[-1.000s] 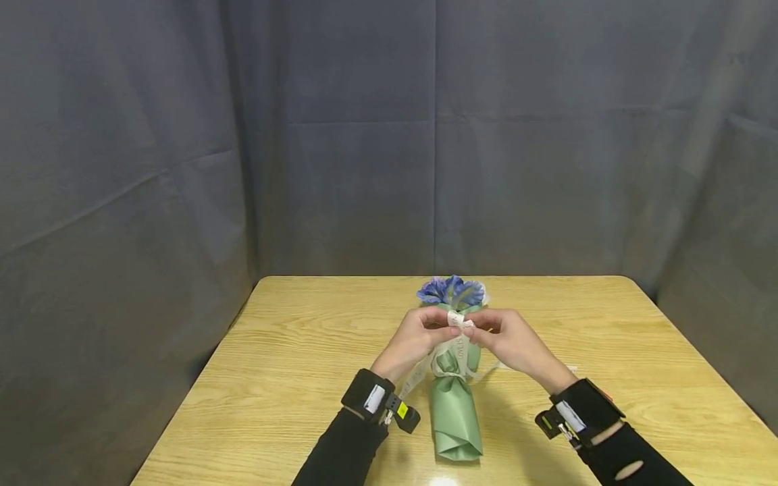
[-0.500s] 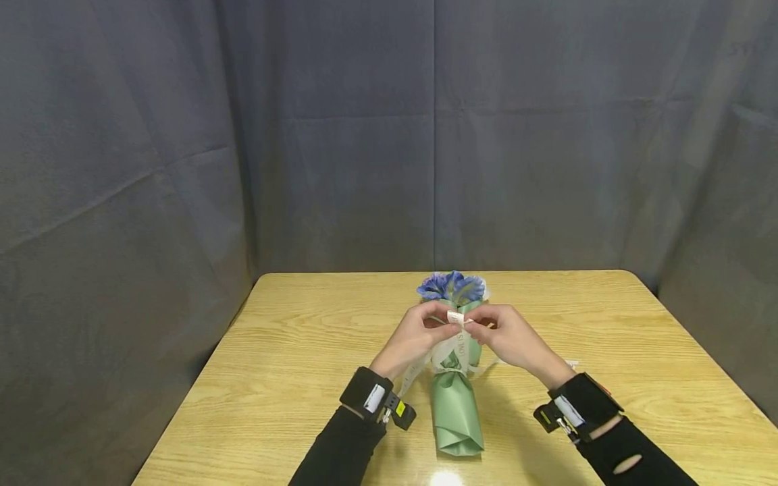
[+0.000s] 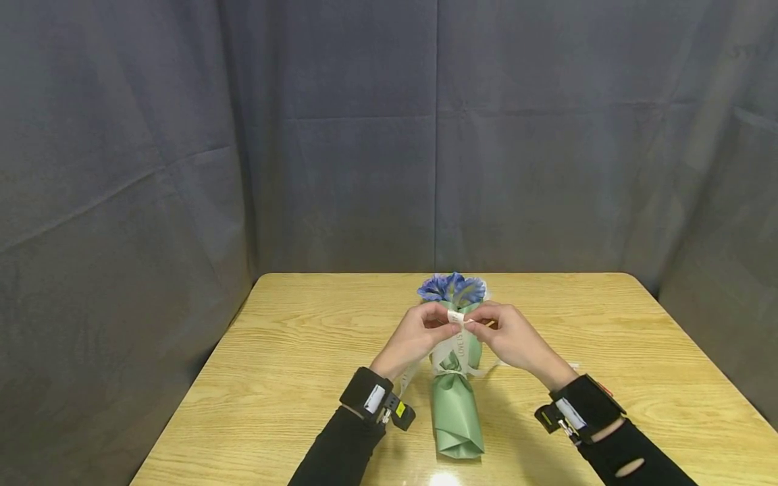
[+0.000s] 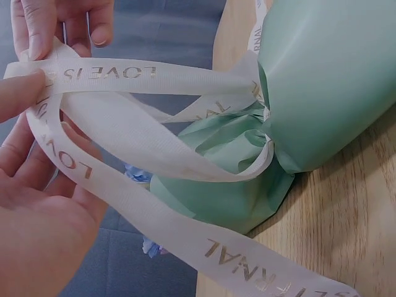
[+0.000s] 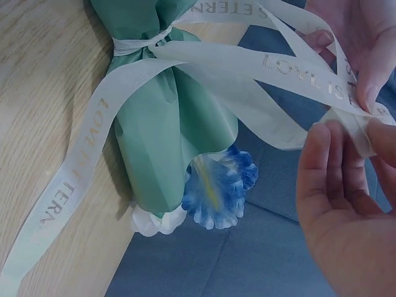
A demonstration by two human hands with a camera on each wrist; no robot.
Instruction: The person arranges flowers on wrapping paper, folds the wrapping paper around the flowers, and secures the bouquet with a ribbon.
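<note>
A bouquet in green wrapping paper (image 3: 457, 418) lies on the table, its blue flowers (image 3: 452, 288) toward the far edge. A cream ribbon (image 5: 297, 74) with gold lettering is tied round its narrowed waist. Above the bouquet, my left hand (image 3: 416, 341) pinches the gathered ribbon between thumb and fingers. Close against it, my right hand (image 3: 513, 341) pinches the same ribbon with thumb and forefinger. Long ribbon loops run from both hands down to the tie in the left wrist view. In the right wrist view a white flower (image 5: 158, 221) shows beside the blue ones.
One loose ribbon tail (image 5: 59, 192) trails over the wooden table (image 3: 304, 378). Grey curtains (image 3: 340, 169) hang behind the table and at both sides. Each wrist wears a black band with a small camera, the left band (image 3: 367, 393) among them.
Both hands stay nearly in place over the bouquet. The ribbon piece between the fingertips has been drawn flatter, and the tail under the left hand has shifted slightly.
</note>
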